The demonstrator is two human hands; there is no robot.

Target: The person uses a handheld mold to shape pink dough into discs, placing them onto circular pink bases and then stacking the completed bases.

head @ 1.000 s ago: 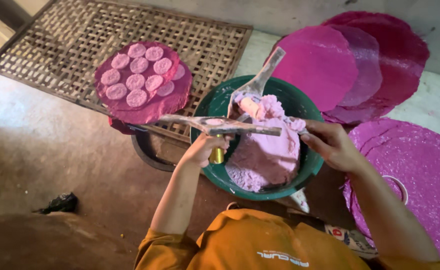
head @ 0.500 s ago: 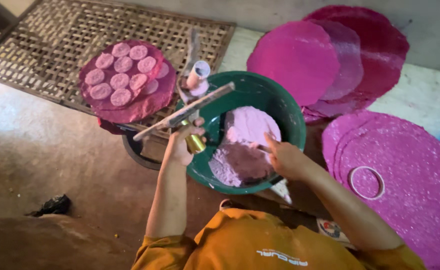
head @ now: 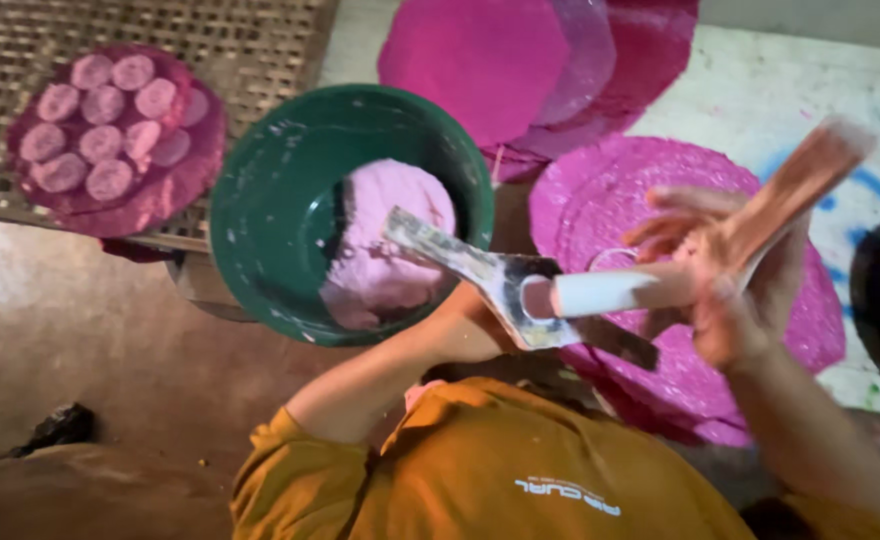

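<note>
We look down over an orange shirt (head: 480,480) at the bottom of the frame. Our left hand (head: 465,330) sits just below centre, mostly hidden behind a metal press tool (head: 500,275), a flat grey piece with a round opening; the tool's narrow end reaches over the rim of a green bowl (head: 260,210) left of centre. We cannot tell how far the left hand's grip is closed, though the tool seems to rest in it. A lump of pale pink dough (head: 390,250) lies inside the bowl, against its right wall.

Our right hand (head: 730,270) is raised at the right of the frame, blurred, its grip closed loosely around a wooden handle (head: 800,180) that slants up toward the upper right. A white cylinder (head: 610,292) runs from the round opening of the tool toward this hand.

In the upper left, a dark pink disc (head: 120,210) carries small round pale pink pieces (head: 100,135), lying close together on a woven bamboo mat (head: 260,40). At upper centre, large magenta sheets (head: 480,60) overlap. Another magenta sheet (head: 620,190) lies at the right, beneath the right hand, with a thin ring (head: 600,262) on it. The floor (head: 80,340) at the lower left is brown and bare.
</note>
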